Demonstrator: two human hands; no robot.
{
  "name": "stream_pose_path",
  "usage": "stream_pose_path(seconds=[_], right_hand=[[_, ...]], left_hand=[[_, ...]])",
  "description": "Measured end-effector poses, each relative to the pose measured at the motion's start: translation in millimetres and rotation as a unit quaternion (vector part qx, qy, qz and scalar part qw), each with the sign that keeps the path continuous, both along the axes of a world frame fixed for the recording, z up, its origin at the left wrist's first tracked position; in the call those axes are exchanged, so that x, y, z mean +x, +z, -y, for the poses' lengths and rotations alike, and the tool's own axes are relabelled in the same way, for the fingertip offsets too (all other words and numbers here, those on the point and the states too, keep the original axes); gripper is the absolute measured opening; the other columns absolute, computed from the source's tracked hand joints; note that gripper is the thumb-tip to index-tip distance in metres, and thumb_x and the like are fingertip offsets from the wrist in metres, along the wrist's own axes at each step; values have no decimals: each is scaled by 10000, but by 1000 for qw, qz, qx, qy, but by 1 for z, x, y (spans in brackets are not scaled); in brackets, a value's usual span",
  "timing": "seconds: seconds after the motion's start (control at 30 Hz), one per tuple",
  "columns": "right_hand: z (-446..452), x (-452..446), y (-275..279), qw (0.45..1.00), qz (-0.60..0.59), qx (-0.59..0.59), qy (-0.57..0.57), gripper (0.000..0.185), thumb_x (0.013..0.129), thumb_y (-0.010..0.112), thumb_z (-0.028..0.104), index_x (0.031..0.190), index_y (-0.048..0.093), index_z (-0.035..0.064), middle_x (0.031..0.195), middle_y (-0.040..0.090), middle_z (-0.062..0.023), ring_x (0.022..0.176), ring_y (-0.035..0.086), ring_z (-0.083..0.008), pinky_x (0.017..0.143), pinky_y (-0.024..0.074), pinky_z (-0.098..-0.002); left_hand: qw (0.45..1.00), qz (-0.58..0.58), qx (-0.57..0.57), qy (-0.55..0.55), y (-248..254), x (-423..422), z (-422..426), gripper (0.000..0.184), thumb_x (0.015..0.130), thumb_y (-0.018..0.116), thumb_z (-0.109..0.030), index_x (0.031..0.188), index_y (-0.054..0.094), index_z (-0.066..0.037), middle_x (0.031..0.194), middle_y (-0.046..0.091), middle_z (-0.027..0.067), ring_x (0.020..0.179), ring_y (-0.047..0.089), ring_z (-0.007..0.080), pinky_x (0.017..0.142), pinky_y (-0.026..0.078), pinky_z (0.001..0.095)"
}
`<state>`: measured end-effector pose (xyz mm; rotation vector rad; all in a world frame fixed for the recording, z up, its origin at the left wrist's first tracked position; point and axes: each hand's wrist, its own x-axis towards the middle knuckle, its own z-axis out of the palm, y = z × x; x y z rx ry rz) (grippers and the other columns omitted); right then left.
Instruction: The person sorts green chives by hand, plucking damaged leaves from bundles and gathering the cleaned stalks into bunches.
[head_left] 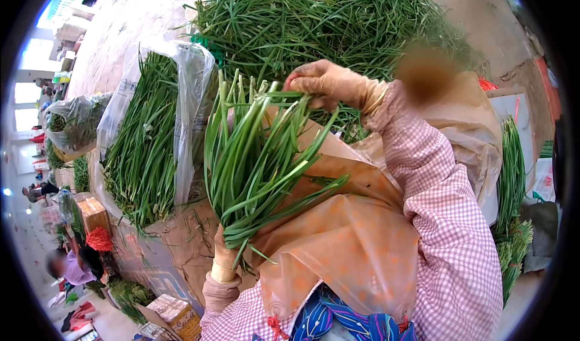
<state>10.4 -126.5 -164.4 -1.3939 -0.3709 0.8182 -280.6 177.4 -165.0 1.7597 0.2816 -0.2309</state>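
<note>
A loose bunch of long green chives (257, 154) stands over my lap, pale cut ends up and leaf tips drooping. My left hand (225, 250), in a pale glove, is closed around its lower left side; the leaves hide most of the fingers. My right hand (329, 84), in a tan glove with a reddish fingertip, is at the cut ends with its fingers closed in a pinch. A single green stalk runs sideways across the bunch to these fingers. An orange-brown plastic apron (350, 232) covers my lap beneath the bunch.
A large heap of chives (326, 24) lies straight ahead. To the left stands a clear plastic bag (196, 69) packed with chives, with another filled bag (78, 120) beyond. More chives (512, 166) lie at the right. A person (75, 265) is far left, near cardboard boxes (93, 214).
</note>
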Motion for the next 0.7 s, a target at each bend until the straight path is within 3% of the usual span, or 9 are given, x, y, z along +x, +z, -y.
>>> stream_pose_path(seconds=[0.1,0.13,0.27,0.37,0.43,0.47,0.53,0.6,0.7], right_hand=[[26,7,10,978,-103,104,-148,171,864,611,258,836,664,98,483,412,54,370,349,-34,319,246,-217],[32,1,35,949,-101,16,-299,143,865,606,241,838,661,112,467,367,64,361,299,-34,352,268,-209],[123,55,-26,862,-88,342,-363,229,906,581,221,926,571,-7,517,367,54,397,319,-60,440,413,-242],[135,45,-25,950,13,-246,-191,376,864,619,279,1131,526,30,760,601,-64,650,583,-179,675,518,-338],[106,-2,-4,687,379,-602,-152,560,828,639,293,1303,452,62,1176,554,-242,1197,476,-338,984,393,-374],[100,-9,-2,698,486,-475,-225,525,828,645,285,1273,485,57,1071,614,-188,1036,579,-299,891,464,-350],[72,-26,48,964,167,-133,-156,495,838,643,252,1264,490,53,975,643,-112,834,620,-183,715,515,-286],[40,-60,98,994,62,-95,-9,416,847,639,211,1216,530,55,798,639,-12,653,579,-75,534,465,-201],[-1,-89,98,965,152,-157,143,676,748,732,355,1273,469,19,755,637,-75,671,598,-164,584,486,-306]], left_hand=[[996,-27,-62,65,-2,-4,5,434,798,659,-20,1203,506,10,1065,642,79,911,615,162,775,506,272],[997,-30,-42,55,0,-1,7,418,806,653,-29,1195,508,10,1062,642,76,908,615,162,766,507,271],[999,-33,17,8,7,5,11,377,821,646,-43,1171,513,7,1048,642,76,925,609,156,783,496,265],[998,-53,-14,35,8,1,11,388,817,652,-41,1176,511,2,1056,639,84,938,604,154,816,482,264],[999,-39,27,0,10,1,12,396,815,647,-30,1184,507,-2,1077,631,83,936,601,153,820,478,265],[995,-67,-46,54,1,-4,13,402,810,644,-19,1188,511,-7,1083,629,82,941,599,155,827,473,265],[996,-54,-44,51,-4,-9,12,407,810,644,-16,1193,509,-7,1086,629,83,948,598,156,833,472,269],[999,-37,-14,29,-8,-11,9,418,812,642,-10,1207,501,-3,1099,626,89,976,593,162,853,468,276],[998,-40,-25,29,1,-6,15,424,814,641,-8,1212,497,2,1112,623,94,988,591,167,865,469,286]])
